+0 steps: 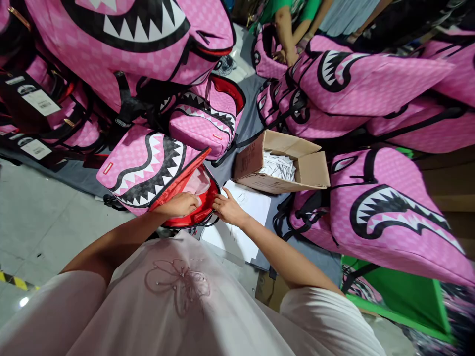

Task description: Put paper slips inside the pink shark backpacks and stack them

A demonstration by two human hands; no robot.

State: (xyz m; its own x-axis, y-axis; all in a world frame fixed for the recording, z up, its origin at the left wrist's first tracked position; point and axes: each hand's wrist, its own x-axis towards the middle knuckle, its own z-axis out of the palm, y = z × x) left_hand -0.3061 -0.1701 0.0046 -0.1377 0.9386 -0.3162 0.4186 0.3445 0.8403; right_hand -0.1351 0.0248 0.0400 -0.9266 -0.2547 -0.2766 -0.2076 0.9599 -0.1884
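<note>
At nine o'clock, your left hand (185, 203) is inside the pink backpack (148, 168), grip unclear; your right hand (227, 207) pinches its rim.

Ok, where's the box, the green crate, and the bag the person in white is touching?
Box (249, 159): head view, on its left outer wall.
Green crate (415, 299): head view, on its bare inside.
Bag (156, 170): head view, on its toothy front print.
</note>
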